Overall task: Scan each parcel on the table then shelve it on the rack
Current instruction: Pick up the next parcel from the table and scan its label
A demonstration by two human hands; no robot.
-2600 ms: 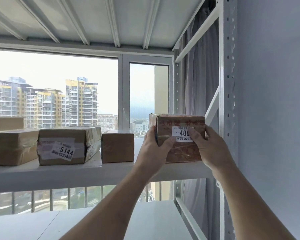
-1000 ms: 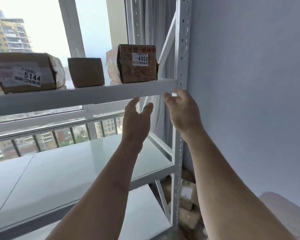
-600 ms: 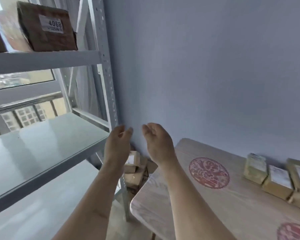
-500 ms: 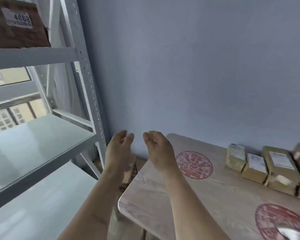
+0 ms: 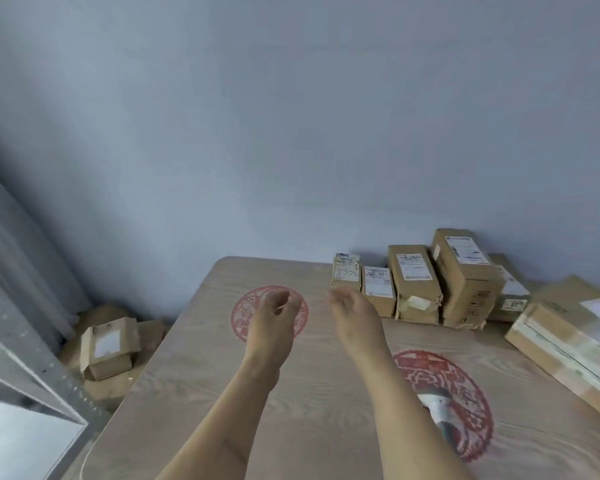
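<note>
Several brown cardboard parcels stand in a row at the back of the wooden table [image 5: 194, 393], against the wall. The smallest parcel [image 5: 345, 273] has handwriting on its white label. Beside it are a flat parcel [image 5: 378, 289], a longer one [image 5: 414, 282] and a tall one [image 5: 465, 268]. A large long parcel [image 5: 568, 344] lies at the right edge. My left hand [image 5: 271, 323] and my right hand [image 5: 355, 318] hover empty over the table with relaxed fingers, just short of the smallest parcel. A grey handheld scanner [image 5: 440, 415] lies partly hidden under my right forearm.
The white rack's post and shelf corner [image 5: 32, 386] show at the lower left. More cardboard boxes [image 5: 106, 348] are piled on the floor between rack and table. Red round prints mark the tabletop. A grey curtain hangs at the left.
I let go of parcel 4068 on the rack's upper shelf, lowered both empty hands and turned right from the rack. The table and its row of parcels came into view.
</note>
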